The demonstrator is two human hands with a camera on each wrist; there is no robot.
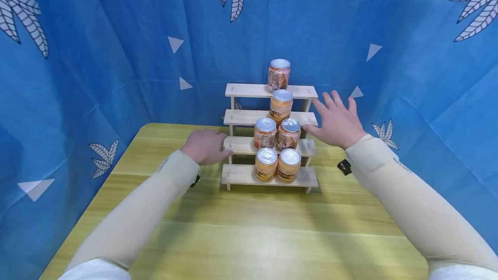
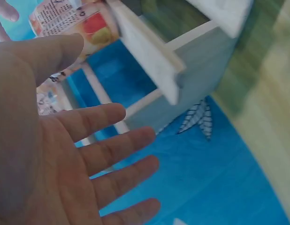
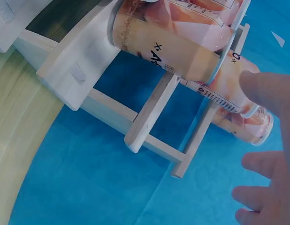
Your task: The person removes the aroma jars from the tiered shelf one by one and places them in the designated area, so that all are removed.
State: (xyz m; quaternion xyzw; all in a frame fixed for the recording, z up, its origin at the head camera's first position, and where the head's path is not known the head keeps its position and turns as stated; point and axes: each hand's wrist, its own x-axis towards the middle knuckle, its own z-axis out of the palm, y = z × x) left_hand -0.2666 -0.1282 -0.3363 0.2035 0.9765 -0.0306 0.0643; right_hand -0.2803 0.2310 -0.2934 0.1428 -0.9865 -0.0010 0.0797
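A stepped wooden rack (image 1: 243,118) holds several clear fruit jars with silver lids. One jar (image 1: 278,77) stands on the top step and one jar (image 1: 281,106) on the second. The third step carries two jars side by side, and so does the lowest, where an orange jar (image 1: 266,167) is on the left. My left hand (image 1: 205,146) is beside the rack's left end, fingers extended in the left wrist view, palm bare. On the other side, my right hand (image 1: 337,120) spreads its fingers near the right ends of the middle steps. Both hands hold nothing.
The rack stands toward the back of a yellow wood-grain table (image 1: 249,232). A blue curtain (image 1: 140,33) with leaf and triangle prints hangs behind and at both sides. Dark straps sit at both wrists.
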